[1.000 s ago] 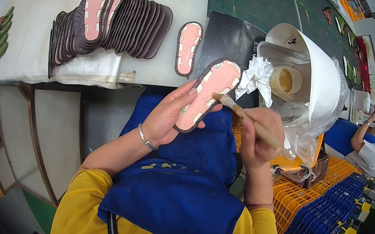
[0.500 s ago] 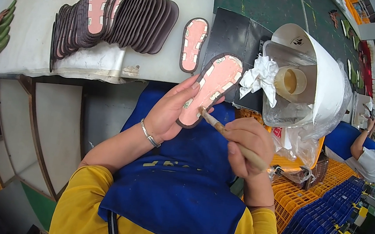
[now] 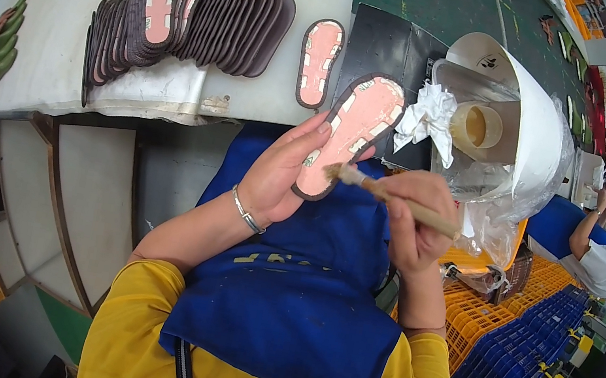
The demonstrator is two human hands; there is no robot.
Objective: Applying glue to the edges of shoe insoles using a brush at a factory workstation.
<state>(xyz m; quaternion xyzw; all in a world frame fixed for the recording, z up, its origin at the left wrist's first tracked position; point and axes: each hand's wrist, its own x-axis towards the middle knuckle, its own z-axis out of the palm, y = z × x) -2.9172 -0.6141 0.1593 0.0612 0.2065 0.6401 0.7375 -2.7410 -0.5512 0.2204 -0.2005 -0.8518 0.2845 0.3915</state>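
Note:
My left hand (image 3: 283,166) is closed round the edges of a shoe sole (image 3: 363,123), pink in the middle with white tabs and a dark rim, tilted in front of my apron. In my right hand (image 3: 420,218) is a brush (image 3: 382,192) with a pale handle. Its bristles are at the sole's lower end, against or just over the pink face. Another pink sole (image 3: 319,62) lies flat on the table. Farther left stands a long row of dark soles (image 3: 227,22), with several pink faces showing at its front.
Right of the held sole, crumpled white tissue (image 3: 428,120) sits beside a cup of yellowish liquid (image 3: 477,127) inside a plastic-lined white container (image 3: 529,107). A black board (image 3: 390,51) lies under them. Orange and blue crates (image 3: 528,331) stand at my right. Other people work at both sides.
The brush has swung to a flatter angle, its tip shifting slightly right and up along the sole's lower end. My left hand and the sole have risen a little to the right.

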